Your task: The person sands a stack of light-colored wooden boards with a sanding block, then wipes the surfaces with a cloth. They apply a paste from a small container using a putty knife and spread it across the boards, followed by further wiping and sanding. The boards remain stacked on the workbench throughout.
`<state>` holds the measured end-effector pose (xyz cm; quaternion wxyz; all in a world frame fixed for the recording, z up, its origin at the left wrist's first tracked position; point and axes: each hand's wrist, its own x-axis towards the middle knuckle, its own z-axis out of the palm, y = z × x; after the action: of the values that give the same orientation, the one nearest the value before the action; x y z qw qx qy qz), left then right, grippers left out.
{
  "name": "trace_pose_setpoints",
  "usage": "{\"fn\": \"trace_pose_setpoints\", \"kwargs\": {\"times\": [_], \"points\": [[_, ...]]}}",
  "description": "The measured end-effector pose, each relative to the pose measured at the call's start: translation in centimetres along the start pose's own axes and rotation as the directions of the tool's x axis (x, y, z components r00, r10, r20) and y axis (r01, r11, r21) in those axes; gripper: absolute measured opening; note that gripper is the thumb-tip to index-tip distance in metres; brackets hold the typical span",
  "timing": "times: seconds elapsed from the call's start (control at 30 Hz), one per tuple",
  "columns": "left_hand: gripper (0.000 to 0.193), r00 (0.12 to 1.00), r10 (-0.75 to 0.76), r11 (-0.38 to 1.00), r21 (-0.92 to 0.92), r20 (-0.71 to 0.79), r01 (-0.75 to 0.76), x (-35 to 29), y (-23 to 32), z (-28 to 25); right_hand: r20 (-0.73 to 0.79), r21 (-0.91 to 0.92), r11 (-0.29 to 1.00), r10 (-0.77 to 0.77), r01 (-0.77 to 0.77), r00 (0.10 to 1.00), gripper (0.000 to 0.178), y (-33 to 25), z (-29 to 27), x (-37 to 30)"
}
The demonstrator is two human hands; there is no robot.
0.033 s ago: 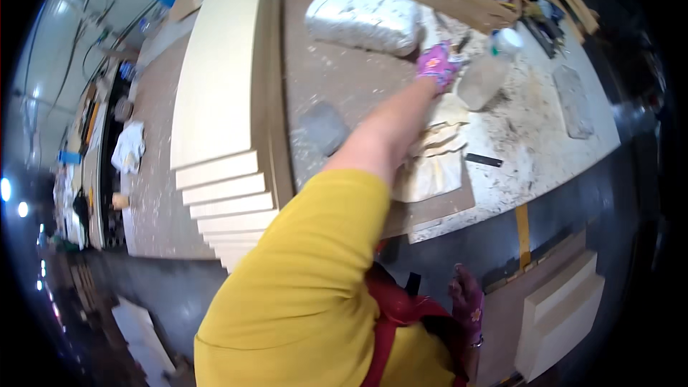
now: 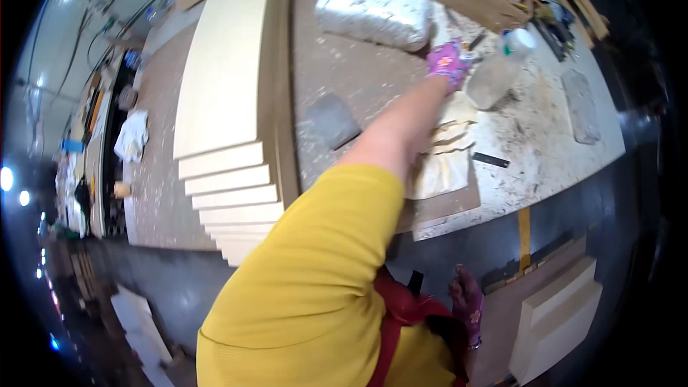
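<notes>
Pink-gloved, the left hand (image 2: 447, 64), its grip impossible to tell, is nearer the bottle (image 2: 496, 73), which sits on the table (image 2: 534, 165) just right of its fingers, long axis slanting away rightward, while the right hand (image 2: 469, 299) hangs low, fingers loosely parted.

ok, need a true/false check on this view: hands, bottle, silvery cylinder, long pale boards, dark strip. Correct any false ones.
1. The left hand is beside the translucent bottle. True.
2. The silvery cylinder stands upright. False: it lies on its side.
3. The long pale boards are stacked with their near ends stepped. True.
4. The right hand rests on those boards. False: it is apart from them, low in the picture, below the worktable's near edge.
5. The sleeve on the reaching arm is blue. False: it is yellow.
6. A dark flat strip lies to the right of the cream-coloured crumpled piece. True.
</notes>
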<state>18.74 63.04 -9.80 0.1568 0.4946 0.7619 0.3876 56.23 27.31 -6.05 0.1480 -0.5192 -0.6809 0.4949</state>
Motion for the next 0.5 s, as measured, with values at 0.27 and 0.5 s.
{"fn": "trace_pose_setpoints", "kwargs": {"times": [0.27, 0.5], "points": [[0.074, 0.965, -0.133, 0.916, -0.399, -0.224, 0.034, -3.6, 1.1, -3.9, 0.150, -0.216, 0.950, -0.196, 0.226, 0.969, 0.041, -2.2, -0.6, 5.7], [0.035, 0.974, 0.221, 0.866, -0.469, 0.040, -0.177, -15.9, 6.9, -32.3, 0.047, -0.329, 0.734, -0.615, 0.594, 0.787, 0.048, -12.8, 1.2, 18.2]]}}
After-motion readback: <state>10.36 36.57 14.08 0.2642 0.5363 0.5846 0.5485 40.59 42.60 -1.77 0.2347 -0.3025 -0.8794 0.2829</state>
